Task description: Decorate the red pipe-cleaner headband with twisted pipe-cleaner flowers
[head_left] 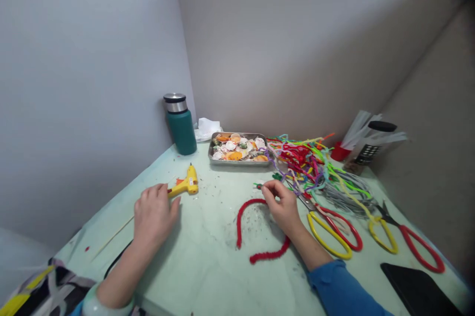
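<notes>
Pinching a small green-and-red piece [259,186] between thumb and finger, my right hand [282,204] is closed at the tips; my left hand [154,214] covers the handle end of a yellow hot glue gun [191,182], how tightly I cannot tell. Beneath my right hand a red pipe cleaner [239,222] curves across the table [208,261], partly hidden. Scissors [348,255] lie just beside that wrist. Farther out are heaped pipe cleaners [297,155], a metal tray [239,162] of shells [235,156] and a teal bottle [181,131].
</notes>
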`<state>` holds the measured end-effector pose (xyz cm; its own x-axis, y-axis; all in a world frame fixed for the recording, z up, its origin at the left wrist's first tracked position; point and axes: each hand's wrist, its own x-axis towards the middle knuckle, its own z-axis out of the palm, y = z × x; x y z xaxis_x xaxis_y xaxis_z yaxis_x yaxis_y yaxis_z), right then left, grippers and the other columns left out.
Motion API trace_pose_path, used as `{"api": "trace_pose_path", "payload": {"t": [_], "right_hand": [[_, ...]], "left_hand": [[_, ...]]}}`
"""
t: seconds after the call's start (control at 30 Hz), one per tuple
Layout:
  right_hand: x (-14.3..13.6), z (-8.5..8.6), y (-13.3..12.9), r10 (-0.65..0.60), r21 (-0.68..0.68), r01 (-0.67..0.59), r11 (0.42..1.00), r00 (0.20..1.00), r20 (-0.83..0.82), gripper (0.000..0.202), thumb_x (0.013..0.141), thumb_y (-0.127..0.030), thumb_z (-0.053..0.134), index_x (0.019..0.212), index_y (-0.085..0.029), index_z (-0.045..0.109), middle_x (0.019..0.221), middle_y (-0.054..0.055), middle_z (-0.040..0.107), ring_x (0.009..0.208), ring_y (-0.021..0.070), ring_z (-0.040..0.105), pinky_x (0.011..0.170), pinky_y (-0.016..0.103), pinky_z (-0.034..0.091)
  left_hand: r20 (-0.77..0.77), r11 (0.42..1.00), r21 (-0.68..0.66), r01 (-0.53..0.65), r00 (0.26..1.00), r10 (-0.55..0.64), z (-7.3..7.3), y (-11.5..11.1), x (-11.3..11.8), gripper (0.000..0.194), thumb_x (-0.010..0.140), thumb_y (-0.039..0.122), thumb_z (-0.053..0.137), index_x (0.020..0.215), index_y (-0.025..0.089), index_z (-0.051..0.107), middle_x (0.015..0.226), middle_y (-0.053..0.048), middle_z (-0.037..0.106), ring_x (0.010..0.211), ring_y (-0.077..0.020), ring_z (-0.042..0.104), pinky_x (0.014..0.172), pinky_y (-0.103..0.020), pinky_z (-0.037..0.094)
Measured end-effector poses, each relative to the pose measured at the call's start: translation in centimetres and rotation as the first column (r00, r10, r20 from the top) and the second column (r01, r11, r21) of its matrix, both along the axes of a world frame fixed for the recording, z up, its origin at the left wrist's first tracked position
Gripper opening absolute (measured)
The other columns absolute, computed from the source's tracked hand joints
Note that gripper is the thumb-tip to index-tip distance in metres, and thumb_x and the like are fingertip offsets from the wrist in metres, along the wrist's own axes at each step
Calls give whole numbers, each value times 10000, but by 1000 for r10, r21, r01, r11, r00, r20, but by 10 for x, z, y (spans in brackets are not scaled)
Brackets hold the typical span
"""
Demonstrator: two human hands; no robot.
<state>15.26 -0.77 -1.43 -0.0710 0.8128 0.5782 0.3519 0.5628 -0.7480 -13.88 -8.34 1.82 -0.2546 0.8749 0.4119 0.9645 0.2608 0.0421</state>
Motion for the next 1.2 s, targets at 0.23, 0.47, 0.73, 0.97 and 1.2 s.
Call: {"api": "trace_pose_path", "payload": {"t": [0.23, 0.47, 0.73, 0.97, 1.2], "right_hand": [[-2, 3, -2, 22, 15, -22, 1000, 999, 36, 130, 847, -228, 507, 726, -188, 533, 657, -8, 523, 587, 127, 473, 570, 255, 387], [-2, 3, -3, 18, 20, -19, 1000, 998, 53, 133, 849, -231, 507, 725, -190, 533, 651, -9, 516, 582, 128, 467, 572, 259, 385], [-4, 4, -5, 38, 19, -39, 999, 997, 62, 129, 845, -223, 513, 723, -188, 539, 655, -5, 526, 585, 128, 478, 570, 257, 384], [-5, 3, -5, 44, 25, -46, 999, 997, 55, 133, 844, -231, 513, 720, -192, 541, 652, -4, 529, 578, 129, 477, 562, 255, 388], [-4, 2, -5, 53, 21, -54, 998, 997, 53, 126, 842, -226, 521, 723, -191, 541, 654, -6, 529, 581, 129, 480, 566, 255, 388]], "left_hand": [[-199, 995, -99, 5, 980, -24, -11, -8, -9, 426, 901, 287, 312, 1202, 115, 560, 1178, -158, 596, 1062, -306, 516, 847, -415, 363], [-286, 991, -134, 19, 956, -57, -10, -6, -7, 449, 913, 307, 305, 1219, 95, 557, 1130, -191, 608, 1014, -326, 527, 928, -516, 289], [-341, 986, -162, 36, 936, -91, -5, -7, -6, 437, 909, 301, 322, 1189, 94, 585, 1082, -202, 613, 1027, -363, 483, 927, -635, 224], [-406, 984, -177, 33, 908, -103, 4, 0, 5, 390, 897, 275, 343, 1064, 101, 649, 1014, -184, 615, 1012, -348, 470, 955, -640, 187], [-364, 982, -183, 53, 924, -118, 6, 9, 9, 374, 881, 308, 385, 823, 151, 719, 883, -152, 629, 955, -333, 497, 969, -619, 186]]}}
